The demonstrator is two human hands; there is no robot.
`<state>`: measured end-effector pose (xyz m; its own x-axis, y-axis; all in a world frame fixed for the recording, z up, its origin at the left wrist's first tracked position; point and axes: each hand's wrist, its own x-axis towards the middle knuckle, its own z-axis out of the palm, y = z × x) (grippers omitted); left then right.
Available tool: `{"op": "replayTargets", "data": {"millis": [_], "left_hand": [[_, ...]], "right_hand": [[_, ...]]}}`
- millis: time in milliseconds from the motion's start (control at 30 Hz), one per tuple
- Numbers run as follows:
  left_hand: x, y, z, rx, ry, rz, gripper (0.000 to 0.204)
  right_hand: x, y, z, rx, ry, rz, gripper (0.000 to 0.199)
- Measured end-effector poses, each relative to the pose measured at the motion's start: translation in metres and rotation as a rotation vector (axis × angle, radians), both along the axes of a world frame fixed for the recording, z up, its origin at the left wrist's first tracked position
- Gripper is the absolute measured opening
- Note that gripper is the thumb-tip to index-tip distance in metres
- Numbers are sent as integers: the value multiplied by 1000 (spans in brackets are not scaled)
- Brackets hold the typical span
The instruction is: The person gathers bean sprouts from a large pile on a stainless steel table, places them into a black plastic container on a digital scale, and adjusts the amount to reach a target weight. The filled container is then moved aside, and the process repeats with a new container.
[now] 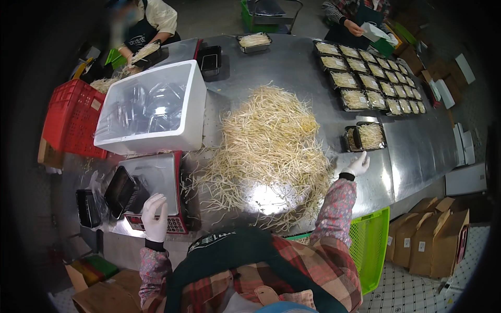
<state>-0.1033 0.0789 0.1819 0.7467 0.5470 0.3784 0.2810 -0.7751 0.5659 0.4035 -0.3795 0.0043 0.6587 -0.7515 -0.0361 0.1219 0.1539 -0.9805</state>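
The released right hand (pixel 358 165) may sweep bean sprouts (pixel 269 141) off the desk (pixel 417 151); the left hand (pixel 155 216), grasping nothing, rests on the scale (pixel 156 182).

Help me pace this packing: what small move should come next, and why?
Probably the left hand should set the empty black tray flat on the scale: it lies tilted at the platform's edge, while the right hand hovers empty by the sprout pile.

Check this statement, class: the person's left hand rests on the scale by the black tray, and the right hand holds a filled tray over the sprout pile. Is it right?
Not quite. The head view shows the right hand empty, open at the edge of the sprout pile, holding no tray. The left hand does rest on the scale by the black tray.
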Motion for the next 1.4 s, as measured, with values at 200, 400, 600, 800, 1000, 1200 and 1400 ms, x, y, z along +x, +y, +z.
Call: {"op": "replayTargets", "data": {"millis": [200,400,600,800,1000,1200,1400], "left_hand": [[31,-26,-3,-163,-9,-97,19],[36,-37,-19,-136,-25,-228,19],[5,-35,-31,-206,-26,-173,17],[-12,-41,-44,-339,-13,-92,15],[-8,-42,-43,-307,-56,-197,14],[-28,-39,-53,-438,-15,25,15],[-22,-44,-55,-371,-65,-102,15]], "right_hand": [[-97,163,53,-1152,-188,865,72],[-93,299,71,-1799,-166,1272,127],[-104,319,67,-1956,6,1488,128],[-116,317,63,-2013,-51,1449,135],[-96,341,47,-2005,119,1475,129],[-102,337,49,-2102,-108,1286,124],[-95,341,60,-1973,52,1492,96]]}}
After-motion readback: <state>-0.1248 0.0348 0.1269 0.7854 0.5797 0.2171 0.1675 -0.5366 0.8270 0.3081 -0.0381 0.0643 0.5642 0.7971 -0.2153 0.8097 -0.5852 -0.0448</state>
